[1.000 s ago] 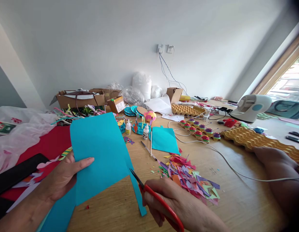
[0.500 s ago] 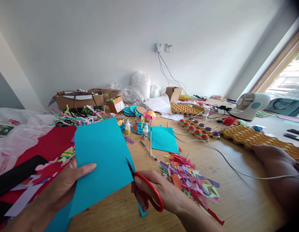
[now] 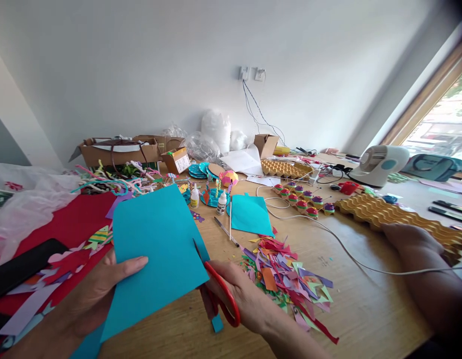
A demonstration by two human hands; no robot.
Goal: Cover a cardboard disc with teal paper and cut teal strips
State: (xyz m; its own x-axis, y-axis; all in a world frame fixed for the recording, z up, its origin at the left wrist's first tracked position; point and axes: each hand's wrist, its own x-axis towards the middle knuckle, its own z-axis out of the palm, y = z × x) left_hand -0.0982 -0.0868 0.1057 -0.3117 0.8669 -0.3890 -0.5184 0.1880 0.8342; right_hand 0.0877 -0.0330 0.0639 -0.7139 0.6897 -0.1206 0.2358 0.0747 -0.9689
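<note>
My left hand (image 3: pixel 103 284) pinches the left side of a blue paper sheet (image 3: pixel 156 259), thumb on top. In my right hand (image 3: pixel 231 286) are red-handled scissors (image 3: pixel 229 304), their blades at the sheet's right edge. A narrow blue strip (image 3: pixel 217 324) hangs below the scissors. Behind them on the table lies another blue sheet (image 3: pixel 251 214), with a pen (image 3: pixel 226 231) and a white stick beside it. A heap of coloured paper scraps (image 3: pixel 286 279) lies right of my right hand.
Another person's arm (image 3: pixel 413 249) rests at the right by an egg tray (image 3: pixel 402 219). Two glue bottles (image 3: pixel 221 203) stand mid-table. Red paper (image 3: pixel 47 224) and a black object lie left. A white cable (image 3: pixel 346 249) crosses the right side. Boxes and a fan (image 3: pixel 380 167) stand behind.
The scissors' blades have moved slightly further into the sheet's right edge, and a strip shows to their right. The whole view has shifted a little.
</note>
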